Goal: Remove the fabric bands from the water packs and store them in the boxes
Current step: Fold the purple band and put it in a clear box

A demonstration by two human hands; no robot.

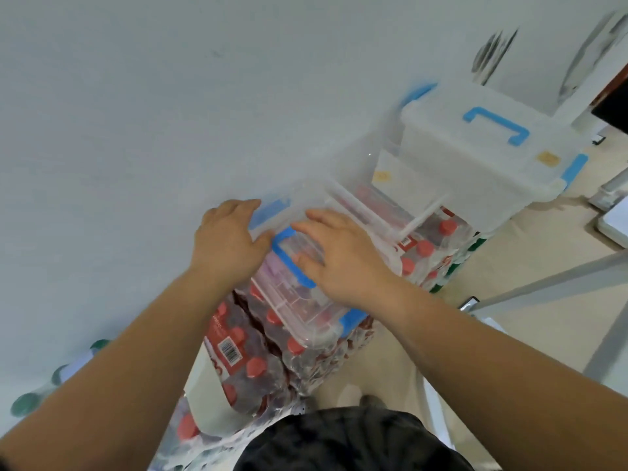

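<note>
Fingers straight and grasping nothing, the left hand (231, 239) and right hand (343, 256) are laid on the clear box's lid (295, 302), atop the water packs (251, 365) toward their right edge, seemingly to press it closed.

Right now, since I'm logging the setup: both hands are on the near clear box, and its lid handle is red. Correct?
No. The head view shows the lid handle is blue, not red. The left hand and right hand are indeed on the near clear box.

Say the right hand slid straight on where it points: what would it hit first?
Likely the blue latch on the far edge of the box, beside the left hand; depth is unclear.
</note>
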